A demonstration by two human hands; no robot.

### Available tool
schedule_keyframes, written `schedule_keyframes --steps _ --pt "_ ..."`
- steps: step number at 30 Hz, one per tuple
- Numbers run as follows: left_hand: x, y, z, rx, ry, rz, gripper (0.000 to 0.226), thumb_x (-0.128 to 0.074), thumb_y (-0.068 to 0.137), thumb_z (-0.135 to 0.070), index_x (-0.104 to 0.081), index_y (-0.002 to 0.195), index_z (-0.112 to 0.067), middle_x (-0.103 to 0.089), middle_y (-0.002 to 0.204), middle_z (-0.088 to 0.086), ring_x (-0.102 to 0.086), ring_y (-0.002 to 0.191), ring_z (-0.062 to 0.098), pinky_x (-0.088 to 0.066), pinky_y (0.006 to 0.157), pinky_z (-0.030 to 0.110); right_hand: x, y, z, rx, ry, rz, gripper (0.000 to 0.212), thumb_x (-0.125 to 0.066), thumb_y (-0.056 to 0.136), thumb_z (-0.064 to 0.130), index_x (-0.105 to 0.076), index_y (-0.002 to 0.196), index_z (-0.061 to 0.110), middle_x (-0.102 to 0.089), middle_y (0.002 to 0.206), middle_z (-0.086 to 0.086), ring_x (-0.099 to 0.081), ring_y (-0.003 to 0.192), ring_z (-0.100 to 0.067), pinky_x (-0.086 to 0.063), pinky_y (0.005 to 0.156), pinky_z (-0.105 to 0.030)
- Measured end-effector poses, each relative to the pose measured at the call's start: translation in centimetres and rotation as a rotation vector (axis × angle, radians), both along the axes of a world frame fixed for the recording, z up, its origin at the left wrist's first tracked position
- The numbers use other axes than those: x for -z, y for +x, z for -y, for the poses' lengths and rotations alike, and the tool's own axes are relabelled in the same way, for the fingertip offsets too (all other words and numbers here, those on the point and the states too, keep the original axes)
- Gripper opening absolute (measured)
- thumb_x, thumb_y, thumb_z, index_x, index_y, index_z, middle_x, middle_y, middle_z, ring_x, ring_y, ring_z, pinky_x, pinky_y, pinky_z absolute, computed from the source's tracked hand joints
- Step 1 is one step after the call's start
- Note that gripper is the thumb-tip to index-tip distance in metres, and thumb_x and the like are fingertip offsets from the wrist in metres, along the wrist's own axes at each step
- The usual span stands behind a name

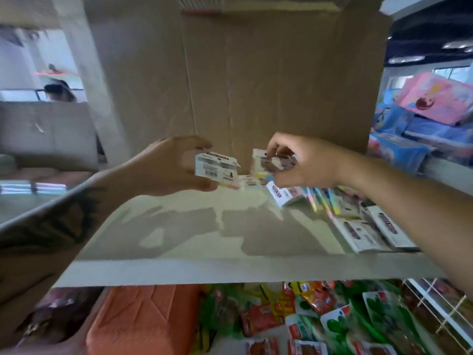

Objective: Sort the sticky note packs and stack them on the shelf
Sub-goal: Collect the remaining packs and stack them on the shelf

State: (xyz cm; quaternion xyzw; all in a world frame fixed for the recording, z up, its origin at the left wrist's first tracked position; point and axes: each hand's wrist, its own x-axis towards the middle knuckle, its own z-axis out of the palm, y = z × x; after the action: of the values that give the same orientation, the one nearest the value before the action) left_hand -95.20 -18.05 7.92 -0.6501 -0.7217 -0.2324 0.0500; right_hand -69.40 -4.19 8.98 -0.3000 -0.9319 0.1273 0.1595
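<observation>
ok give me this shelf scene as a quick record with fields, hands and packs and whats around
left hand: holds a sticky note pack above the shelf
right hand: pinches a second pack
loose packs: lying on the shelf's right side
behind: cardboard box
below: snack packets
image: motion blur, labels unreadable

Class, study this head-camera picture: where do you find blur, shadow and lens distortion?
Head view: motion blur smears both hands, left hand and right hand, and the sticky note packs they grip, so the print is unreadable; arm shadows fall across the pale shelf; wide-angle distortion makes the shelf edge slope and the goods below look soft.
</observation>
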Motion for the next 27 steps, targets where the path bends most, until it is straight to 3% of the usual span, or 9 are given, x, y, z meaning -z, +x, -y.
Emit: schedule_keyframes --steps 5,10,18,20,23,25,27 --pt "2.2 -9.6 9.0 -0.110 0.002 0.092 0.089 -0.087 0.060 -0.067 -0.057 0.139 -0.039 -0.065 0.125 -0.019 -0.062 0.113 0.011 -0.046 0.099 0.030 0.9 -10.8 5.9 -0.115 -0.039 0.016 0.047 -0.069 0.061 0.056 -0.052 0.103 0.044 -0.064 0.099 0.017 -0.058 0.082 -0.010 -0.048 0.071 -0.037" --pt "4.7 -18.3 17.6 -0.210 -0.019 0.183 0.081 -0.089 0.071 -0.047 -0.055 0.143 -0.031 -0.060 0.139 -0.005 -0.056 0.127 0.018 -0.037 0.096 0.025 3.2 -21.7 12.0 -0.174 0.016 0.045 0.058 -0.060 0.049 0.070 -0.050 0.101 0.047 -0.068 0.102 0.015 -0.062 0.089 -0.019 -0.054 0.087 -0.042" --pt "6.8 -29.7 28.0 -0.361 -0.055 0.276 0.073 -0.085 0.080 -0.042 -0.053 0.145 -0.032 -0.059 0.141 -0.006 -0.054 0.129 0.014 -0.034 0.092 0.020 4.9 -34.4 20.3 -0.268 0.072 0.130 0.062 -0.051 0.052 0.077 -0.049 0.106 0.048 -0.066 0.116 0.011 -0.059 0.102 -0.020 -0.047 0.095 -0.039" --pt "7.2 -31.7 30.0 -0.403 -0.044 0.281 0.069 -0.083 0.083 -0.040 -0.054 0.144 -0.033 -0.059 0.141 -0.006 -0.055 0.128 0.014 -0.034 0.091 0.019 4.7 -37.1 22.1 -0.306 0.092 0.156 0.055 -0.058 0.060 0.074 -0.049 0.108 0.049 -0.065 0.122 0.008 -0.059 0.106 -0.022 -0.046 0.094 -0.038" --pt "8.0 -34.1 32.7 -0.483 -0.021 0.270 0.082 -0.084 0.066 -0.064 -0.054 0.140 -0.042 -0.061 0.136 -0.008 -0.056 0.125 0.014 -0.045 0.098 0.031 4.7 -41.3 24.0 -0.347 0.102 0.162 0.047 -0.071 0.076 0.060 -0.054 0.117 0.043 -0.063 0.129 0.006 -0.057 0.113 -0.021 -0.045 0.099 -0.038" --pt "8.3 -35.6 34.3 -0.516 -0.005 0.261 0.098 -0.073 0.048 -0.081 -0.054 0.138 -0.047 -0.061 0.130 -0.015 -0.056 0.122 0.012 -0.048 0.103 0.042 4.7 -44.0 25.2 -0.369 0.119 0.168 0.053 -0.068 0.070 0.066 -0.055 0.117 0.044 -0.064 0.127 0.005 -0.058 0.112 -0.021 -0.046 0.099 -0.038" --pt "8.5 -37.4 35.5 -0.537 0.015 0.269 0.100 -0.071 0.045 -0.083 -0.055 0.137 -0.047 -0.059 0.125 -0.020 -0.056 0.121 0.010 -0.047 0.103 0.043 4.8 -46.7 26.2 -0.392 0.116 0.174 0.059 -0.063 0.062 0.072 -0.054 0.114 0.045 -0.062 0.128 0.005 -0.058 0.115 -0.022 -0.046 0.101 -0.037"
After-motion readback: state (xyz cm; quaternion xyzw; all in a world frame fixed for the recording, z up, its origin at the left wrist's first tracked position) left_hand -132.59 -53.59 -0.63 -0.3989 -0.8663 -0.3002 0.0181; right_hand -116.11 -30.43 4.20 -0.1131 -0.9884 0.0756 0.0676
